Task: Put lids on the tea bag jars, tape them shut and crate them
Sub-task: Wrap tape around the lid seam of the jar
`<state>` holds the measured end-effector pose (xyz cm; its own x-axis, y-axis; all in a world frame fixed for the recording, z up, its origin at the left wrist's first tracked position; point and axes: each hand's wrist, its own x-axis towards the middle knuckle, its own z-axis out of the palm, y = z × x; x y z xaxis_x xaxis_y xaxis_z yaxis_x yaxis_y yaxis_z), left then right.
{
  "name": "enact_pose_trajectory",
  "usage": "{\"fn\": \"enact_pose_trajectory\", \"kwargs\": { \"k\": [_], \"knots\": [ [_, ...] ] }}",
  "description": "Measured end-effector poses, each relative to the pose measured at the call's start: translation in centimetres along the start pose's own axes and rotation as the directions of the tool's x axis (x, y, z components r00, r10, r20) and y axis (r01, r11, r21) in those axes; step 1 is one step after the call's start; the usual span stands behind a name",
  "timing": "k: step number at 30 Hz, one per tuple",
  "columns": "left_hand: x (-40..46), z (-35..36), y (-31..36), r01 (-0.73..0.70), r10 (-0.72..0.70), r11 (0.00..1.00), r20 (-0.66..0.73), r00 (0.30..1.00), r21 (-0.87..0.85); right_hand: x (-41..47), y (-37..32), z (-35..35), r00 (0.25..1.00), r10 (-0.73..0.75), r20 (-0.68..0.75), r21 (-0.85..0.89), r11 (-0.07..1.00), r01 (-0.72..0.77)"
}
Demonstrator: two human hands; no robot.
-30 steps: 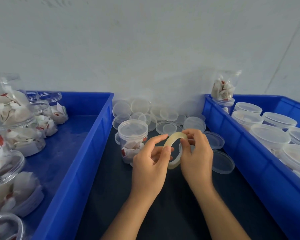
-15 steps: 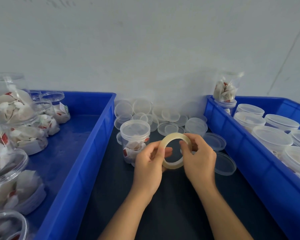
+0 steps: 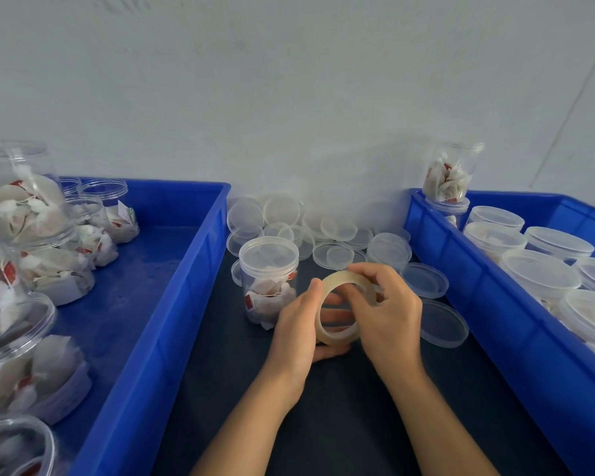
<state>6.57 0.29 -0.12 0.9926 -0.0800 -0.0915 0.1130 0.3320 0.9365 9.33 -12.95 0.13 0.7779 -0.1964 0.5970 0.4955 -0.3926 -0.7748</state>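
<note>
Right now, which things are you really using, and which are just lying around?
In use:
- tape roll, held by left hand and right hand
- lidded jar

Lying about:
- spare lids
- left crate
- right crate

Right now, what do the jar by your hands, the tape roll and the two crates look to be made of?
Jar: clear thin plastic, glossy; the tea bags show through.
Its lid: translucent, slightly frosted plastic.
Tape roll: yellowish see-through film, probably plastic adhesive tape.
Left crate and right crate: opaque blue moulded plastic, smooth with a soft sheen.
</note>
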Motion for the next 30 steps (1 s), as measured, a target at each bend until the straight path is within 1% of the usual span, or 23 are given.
{"fn": "enact_pose_trajectory", "kwargs": {
  "k": [2, 4, 6, 8, 11, 14, 17, 19, 22, 27, 30],
  "knots": [
    [0.0, -0.1, 0.0, 0.013, -0.013, 1.0, -0.011, 1.0, -0.008, 0.1, 0.0, -0.1, 0.998, 0.028, -0.049, -0.008, 1.0, -0.028],
    [-0.1, -0.1, 0.0, 0.006, -0.006, 1.0, -0.002, 1.0, -0.018, 0.3, 0.0, -0.3, 0.988, 0.088, -0.125, -0.015, 0.996, -0.091],
    [-0.2, 0.0, 0.2, -0.036, 0.036, 0.999, 0.033, 0.999, 0.006, 0.6, 0.2, -0.6, 0.963, 0.179, -0.204, -0.022, 0.982, -0.187],
    [-0.4, 0.2, 0.3, -0.096, 0.092, 0.993, 0.064, 0.994, 0.064, 0.8, 0.7, -0.9, 0.929, 0.28, -0.242, -0.014, 0.956, -0.292],
    [-0.4, 0.3, 0.2, -0.19, 0.184, 0.973, 0.056, 0.981, 0.132, 1.1, 1.5, -1.1, 0.878, 0.426, -0.219, 0.006, 0.9, -0.436],
    [-0.5, 0.3, 0.1, -0.234, 0.229, 0.962, 0.05, 0.972, 0.143, 1.0, 1.7, -0.9, 0.833, 0.535, -0.142, 0.087, 0.845, -0.528],
    [-0.4, 0.4, 0.3, -0.295, 0.301, 0.948, -0.034, 0.953, 0.119, 0.8, 1.5, -0.5, 0.836, 0.543, -0.077, 0.079, 0.84, -0.538],
    [-0.3, 0.2, 0.3, -0.387, 0.4, 0.913, -0.09, 0.912, 0.131, 0.7, 1.4, -0.4, 0.842, 0.536, -0.062, 0.077, 0.844, -0.531],
    [-0.3, 0.0, 0.2, -0.474, 0.5, 0.858, -0.115, 0.858, 0.197, 0.7, 1.3, -0.4, 0.843, 0.536, -0.053, 0.066, 0.844, -0.533],
    [-0.5, 0.5, -0.3, -0.509, 0.546, 0.833, -0.176, 0.819, 0.216, 0.8, 1.3, -0.3, 0.83, 0.555, -0.047, 0.05, 0.832, -0.553],
    [-0.4, 0.3, -0.2, -0.511, 0.544, 0.836, -0.184, 0.819, 0.199, 0.8, 1.2, -0.5, 0.829, 0.557, -0.049, 0.043, 0.831, -0.555]
  ]
}}
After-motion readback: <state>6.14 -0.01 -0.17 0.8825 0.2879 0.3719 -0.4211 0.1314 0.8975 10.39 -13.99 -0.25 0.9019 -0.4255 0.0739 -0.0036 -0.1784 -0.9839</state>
